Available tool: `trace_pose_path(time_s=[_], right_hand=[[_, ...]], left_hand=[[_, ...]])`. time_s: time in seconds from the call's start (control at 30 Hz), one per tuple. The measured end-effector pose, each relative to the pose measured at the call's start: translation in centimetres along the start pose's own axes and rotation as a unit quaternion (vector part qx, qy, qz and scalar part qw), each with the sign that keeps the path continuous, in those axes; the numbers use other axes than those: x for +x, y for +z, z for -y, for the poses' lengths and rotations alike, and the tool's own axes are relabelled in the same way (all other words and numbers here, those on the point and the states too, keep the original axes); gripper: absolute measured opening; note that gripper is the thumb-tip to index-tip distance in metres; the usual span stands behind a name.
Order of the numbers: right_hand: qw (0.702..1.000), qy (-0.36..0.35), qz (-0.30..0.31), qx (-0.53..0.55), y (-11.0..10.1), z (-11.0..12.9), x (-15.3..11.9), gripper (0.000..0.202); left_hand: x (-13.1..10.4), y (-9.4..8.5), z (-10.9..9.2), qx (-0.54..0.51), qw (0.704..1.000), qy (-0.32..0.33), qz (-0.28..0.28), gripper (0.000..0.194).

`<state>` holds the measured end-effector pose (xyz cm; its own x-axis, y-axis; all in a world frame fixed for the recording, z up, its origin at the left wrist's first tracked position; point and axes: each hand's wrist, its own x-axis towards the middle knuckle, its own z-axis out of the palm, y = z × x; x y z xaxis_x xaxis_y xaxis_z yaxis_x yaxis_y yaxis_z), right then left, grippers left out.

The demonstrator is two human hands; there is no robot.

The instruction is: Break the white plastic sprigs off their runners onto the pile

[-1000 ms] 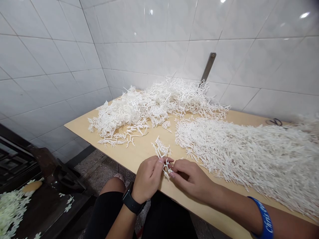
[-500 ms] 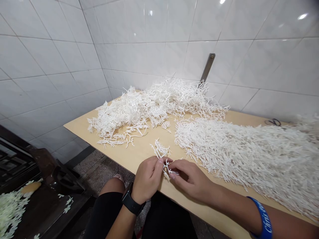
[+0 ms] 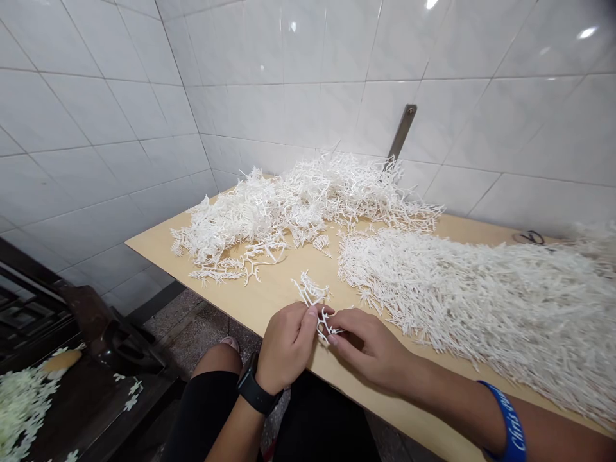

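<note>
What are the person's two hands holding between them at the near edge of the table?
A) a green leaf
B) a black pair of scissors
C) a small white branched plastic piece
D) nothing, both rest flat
C: the left hand and the right hand both pinch a small white branched plastic piece over the wooden table.

A small piecework workshop. Glossy white tiled walls [image 3: 312, 70] enclose a bare plywood worktable [image 3: 279, 289]. Heaps of white branched plastic sprues [image 3: 289, 205] cover it.
</note>
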<state>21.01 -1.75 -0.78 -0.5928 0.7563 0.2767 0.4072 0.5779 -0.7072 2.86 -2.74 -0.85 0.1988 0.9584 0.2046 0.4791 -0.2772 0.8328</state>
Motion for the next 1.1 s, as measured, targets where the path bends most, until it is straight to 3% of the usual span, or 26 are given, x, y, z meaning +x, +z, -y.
trace_pose_path(time_s=[1.1], right_hand=[[1.0, -0.011, 0.004, -0.02, 0.02, 0.05, 0.01, 0.022]], left_hand=[[-0.19, 0.01, 0.02, -0.017, 1.0, -0.003, -0.003, 0.044]])
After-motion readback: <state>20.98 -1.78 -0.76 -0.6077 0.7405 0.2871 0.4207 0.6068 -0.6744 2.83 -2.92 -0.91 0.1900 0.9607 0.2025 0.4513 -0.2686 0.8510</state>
